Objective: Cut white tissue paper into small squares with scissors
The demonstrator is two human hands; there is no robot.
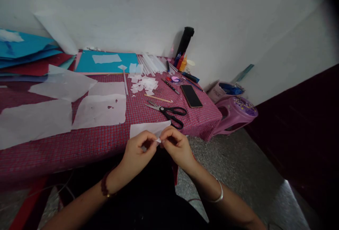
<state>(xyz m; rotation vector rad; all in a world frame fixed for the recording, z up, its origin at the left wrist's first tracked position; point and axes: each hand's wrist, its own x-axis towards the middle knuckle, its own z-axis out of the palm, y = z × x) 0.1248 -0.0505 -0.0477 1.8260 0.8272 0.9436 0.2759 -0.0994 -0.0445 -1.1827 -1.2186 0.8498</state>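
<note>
The person's left hand (139, 149) and right hand (179, 149) pinch a small white paper piece (158, 140) between their fingertips. Just beyond that grip is a white sheet (141, 128); farther out lie black-handled scissors (161, 109), and a phone (191, 96) rests past them, to the grip's right.

Pale wall (238, 22), speckled floor (225, 170), pink stool (233, 120)

Holds left hand (136, 152) and right hand (182, 152) close together at near edge of counter (103, 143), pinching with thumbs and forefingers, on converging forearms (79, 196).
</note>
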